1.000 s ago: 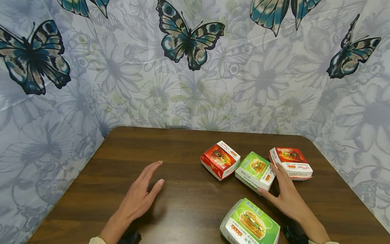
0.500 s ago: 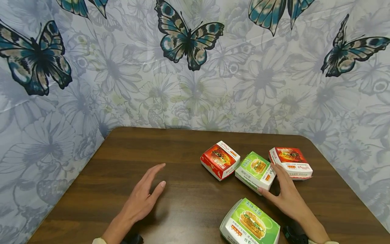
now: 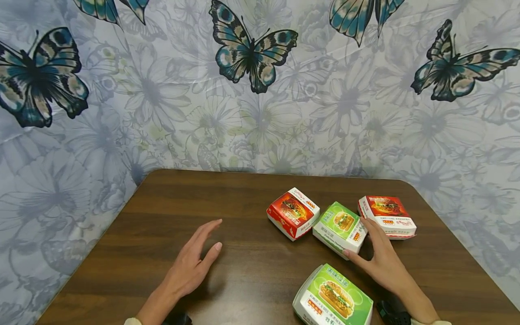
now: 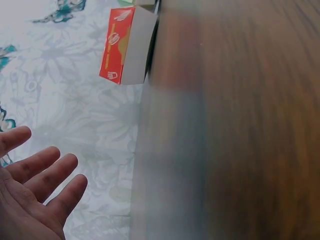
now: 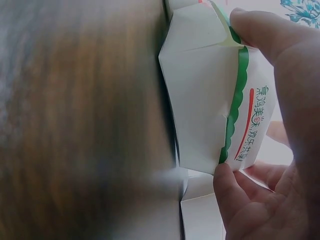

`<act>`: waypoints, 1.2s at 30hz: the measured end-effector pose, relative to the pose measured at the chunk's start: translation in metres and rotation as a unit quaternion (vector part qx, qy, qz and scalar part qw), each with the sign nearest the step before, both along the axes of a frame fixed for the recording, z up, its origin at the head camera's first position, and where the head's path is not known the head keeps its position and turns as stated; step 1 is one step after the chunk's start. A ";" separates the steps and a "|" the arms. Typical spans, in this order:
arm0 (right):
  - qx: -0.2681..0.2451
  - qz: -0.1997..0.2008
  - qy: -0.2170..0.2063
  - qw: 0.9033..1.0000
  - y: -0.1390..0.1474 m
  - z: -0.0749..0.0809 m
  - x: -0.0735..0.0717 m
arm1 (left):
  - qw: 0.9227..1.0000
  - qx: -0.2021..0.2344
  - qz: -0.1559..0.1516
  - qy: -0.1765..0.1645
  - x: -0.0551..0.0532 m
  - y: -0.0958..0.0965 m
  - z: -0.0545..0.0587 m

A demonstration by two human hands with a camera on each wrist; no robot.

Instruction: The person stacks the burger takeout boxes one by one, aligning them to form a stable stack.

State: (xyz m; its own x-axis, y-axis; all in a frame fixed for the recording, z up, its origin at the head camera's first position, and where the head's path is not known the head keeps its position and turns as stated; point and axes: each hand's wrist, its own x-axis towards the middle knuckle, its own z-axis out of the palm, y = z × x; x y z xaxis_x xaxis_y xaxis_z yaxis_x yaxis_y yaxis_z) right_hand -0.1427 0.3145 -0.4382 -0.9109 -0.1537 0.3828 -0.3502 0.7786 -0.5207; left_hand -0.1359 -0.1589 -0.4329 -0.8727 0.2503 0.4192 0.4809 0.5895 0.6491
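Observation:
On the right half of the table, a small green-and-white burger box (image 3: 339, 225) sits between two red ones. My right hand (image 3: 383, 266) holds it by its near right end, thumb on the near side and fingers on the right side. The right wrist view shows thumb and fingertips spanning this green-edged box (image 5: 200, 100), which stays low at the tabletop. My left hand (image 3: 188, 268) hovers over the left-centre of the table, thumb and fingers spread, holding nothing. The left wrist view shows its loosely extended fingers, with a red box (image 4: 125, 45) farther off.
One red burger box (image 3: 293, 213) lies against the small green box's left corner; another red box (image 3: 387, 217) stands behind my right hand. A larger green burger box (image 3: 337, 298) lies nearer, at the front. Behind the brown table (image 3: 227, 189) hangs a butterfly-print cloth (image 3: 260, 135).
My left hand has drifted slightly right and lowered a little. The right hand and all the boxes have stayed in place. The cloth behind the table has swayed, most at its sides.

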 end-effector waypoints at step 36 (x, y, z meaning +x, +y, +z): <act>-0.021 0.024 -0.035 0.999 -0.013 0.006 0.009 | 0.999 0.004 -0.031 -0.017 -0.002 0.002 0.001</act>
